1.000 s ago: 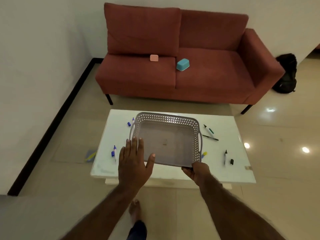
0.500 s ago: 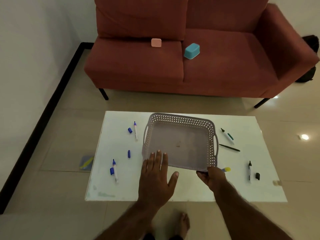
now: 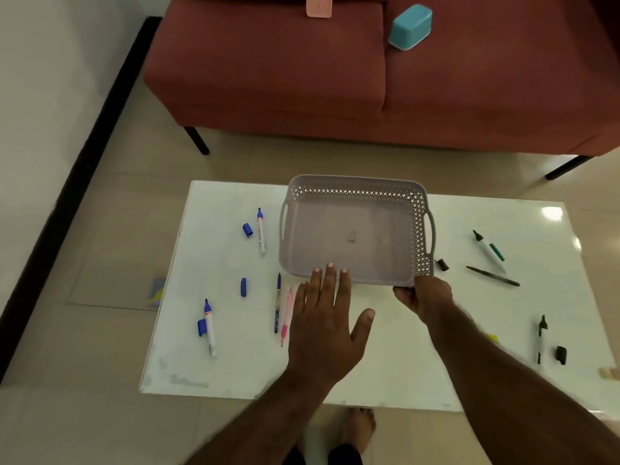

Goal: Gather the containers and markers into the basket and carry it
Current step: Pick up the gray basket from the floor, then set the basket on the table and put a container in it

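The empty grey basket (image 3: 355,229) sits on the white tabletop (image 3: 385,357) among scattered markers; the right hand (image 3: 423,298) grips its near rim, the left hand (image 3: 327,317) spread flat. A teal container (image 3: 410,26) and a pink one (image 3: 318,5) lie on the red sofa (image 3: 268,72) beyond.

A red sofa (image 3: 369,72) stands at the far side on thin black legs, its seat split into two cushions. Near it, a low white table (image 3: 385,364) with a glossy top catches a bright glare at its far right corner. The floor (image 3: 117,229) is pale beige tile. A white wall (image 3: 40,95) runs along the left, edged by a black skirting (image 3: 77,182).
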